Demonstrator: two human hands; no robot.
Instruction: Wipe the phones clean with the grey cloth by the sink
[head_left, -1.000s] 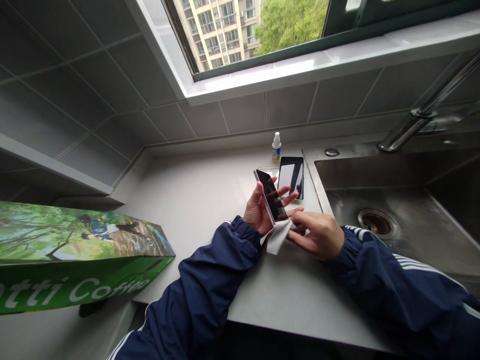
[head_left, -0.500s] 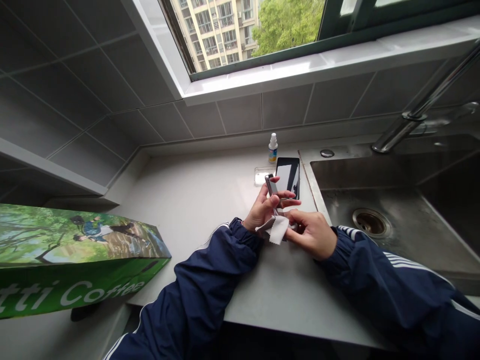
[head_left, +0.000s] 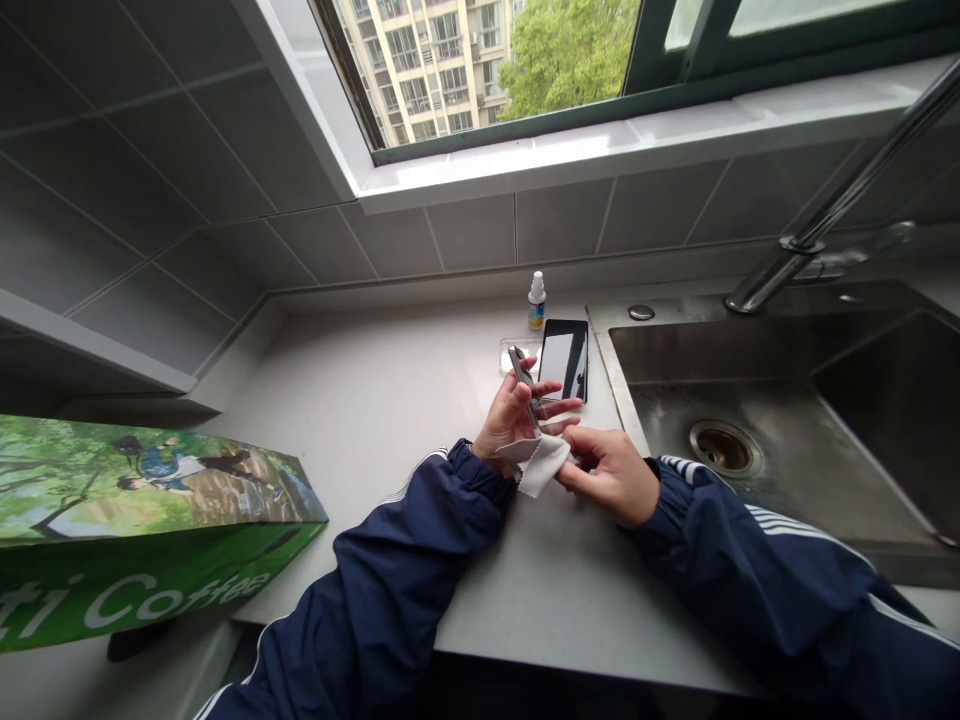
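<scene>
Held on edge in my left hand (head_left: 501, 412) is a slim smartphone (head_left: 518, 366) with a silvery rim, its face turned mostly away from me. The thumb is on the near side and the other fingers spread behind it. My right hand (head_left: 619, 480) pinches a pale grey wiping cloth (head_left: 543, 468) with zigzag edges, at the phone's lower end. The cloth covers that end, so I cannot tell how firmly they touch. Just beyond my hands, a black-screened tablet (head_left: 568, 348) lies face up beside a clear phone case (head_left: 510, 355).
Behind the tablet stands a small white bottle (head_left: 536, 304). A steel sink (head_left: 667, 400) with a faucet (head_left: 765, 275) is on the right. At the left is a green coffee bag (head_left: 161, 560). The window (head_left: 487, 130) is above the counter (head_left: 360, 400).
The view has shifted slightly, moving the counter things a little left in the picture. The phone is turned more edge-on, and the cloth hangs a bit differently at its lower end.
</scene>
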